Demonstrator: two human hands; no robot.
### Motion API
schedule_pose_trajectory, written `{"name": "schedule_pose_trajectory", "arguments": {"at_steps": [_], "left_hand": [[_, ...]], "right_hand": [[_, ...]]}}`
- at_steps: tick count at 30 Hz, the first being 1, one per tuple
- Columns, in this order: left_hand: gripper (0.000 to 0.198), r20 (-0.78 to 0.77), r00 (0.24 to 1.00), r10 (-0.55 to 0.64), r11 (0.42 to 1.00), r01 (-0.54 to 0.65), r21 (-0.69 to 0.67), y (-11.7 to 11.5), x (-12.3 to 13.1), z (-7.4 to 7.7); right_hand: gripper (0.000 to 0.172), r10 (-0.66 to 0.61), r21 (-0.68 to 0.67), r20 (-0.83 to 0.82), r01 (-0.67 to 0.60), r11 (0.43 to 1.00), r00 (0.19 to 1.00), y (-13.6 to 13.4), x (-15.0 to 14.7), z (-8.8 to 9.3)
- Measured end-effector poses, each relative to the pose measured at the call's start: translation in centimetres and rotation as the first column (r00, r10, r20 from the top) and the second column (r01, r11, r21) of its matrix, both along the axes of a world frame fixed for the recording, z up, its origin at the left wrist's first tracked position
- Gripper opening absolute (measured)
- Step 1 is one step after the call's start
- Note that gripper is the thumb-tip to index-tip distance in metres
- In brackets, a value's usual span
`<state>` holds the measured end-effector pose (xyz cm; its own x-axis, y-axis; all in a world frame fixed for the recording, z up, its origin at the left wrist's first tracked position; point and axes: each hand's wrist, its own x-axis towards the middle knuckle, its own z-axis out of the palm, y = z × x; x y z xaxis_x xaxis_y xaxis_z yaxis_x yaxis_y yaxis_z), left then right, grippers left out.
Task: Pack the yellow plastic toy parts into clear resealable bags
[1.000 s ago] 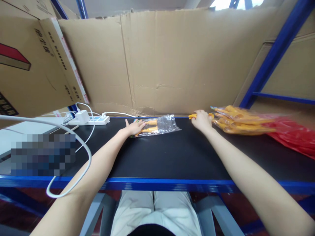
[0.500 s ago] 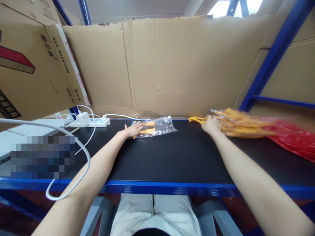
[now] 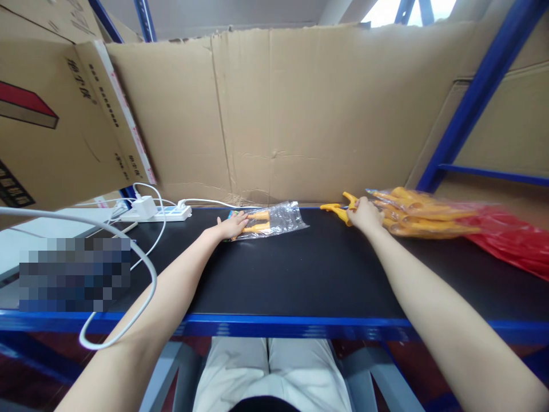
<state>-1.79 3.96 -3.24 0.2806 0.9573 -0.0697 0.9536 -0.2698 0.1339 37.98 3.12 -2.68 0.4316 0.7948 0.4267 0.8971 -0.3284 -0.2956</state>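
Observation:
My left hand (image 3: pixel 232 225) lies flat with spread fingers on the near end of a clear plastic bag (image 3: pixel 285 220). Two slim orange-yellow pieces (image 3: pixel 258 228) show inside that bag, their left ends hidden under my fingers. Over to the right, my right hand (image 3: pixel 366 217) is closed around yellow forked plastic pieces (image 3: pixel 338 212), whose pointed ends stick out to the left. Just right of this hand, a clear bag of several yellow plastic pieces (image 3: pixel 422 214) lies on the table; what the pieces are I cannot make out.
A red plastic bundle (image 3: pixel 510 237) adjoins the yellow pieces on the black tabletop (image 3: pixel 274 280). At left are a white power strip (image 3: pixel 175 213), a looped white cable (image 3: pixel 150 274) and a large cardboard box (image 3: pixel 64 120). Cardboard (image 3: pixel 321 114) walls the back; a blue post (image 3: pixel 476 91) slants at right.
The yellow forked pieces at my right hand have shifted slightly left, and one prong now points upward. My left hand stays in place on the bag.

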Motion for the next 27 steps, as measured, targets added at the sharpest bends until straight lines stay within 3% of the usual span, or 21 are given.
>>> {"name": "schedule_pose_trajectory", "arguments": {"at_steps": [7, 17, 23, 27], "left_hand": [[0.058, -0.003, 1.0, 0.02, 1.0, -0.02, -0.015, -0.8, 0.5, 0.7], [0.056, -0.014, 1.0, 0.02, 1.0, -0.02, -0.009, -0.7, 0.4, 0.7], [0.056, -0.017, 1.0, 0.014, 1.0, -0.014, -0.008, -0.7, 0.4, 0.6], [0.056, -0.016, 1.0, 0.011, 1.0, -0.011, -0.008, -0.6, 0.4, 0.5]], "right_hand": [[0.038, -0.021, -0.037, 0.074, 0.024, 0.999, 0.997, -0.4, -0.7, 0.5], [0.038, 0.043, -0.014, 0.141, -0.042, 0.999, 0.989, -0.5, -1.1, 0.2], [0.039, 0.088, 0.146, 0.115, -0.105, 0.984, 0.989, -0.8, -1.5, 0.8], [0.036, 0.18, 0.293, 0.182, -0.228, 0.929, 0.967, -1.0, -1.9, 1.6]]}}
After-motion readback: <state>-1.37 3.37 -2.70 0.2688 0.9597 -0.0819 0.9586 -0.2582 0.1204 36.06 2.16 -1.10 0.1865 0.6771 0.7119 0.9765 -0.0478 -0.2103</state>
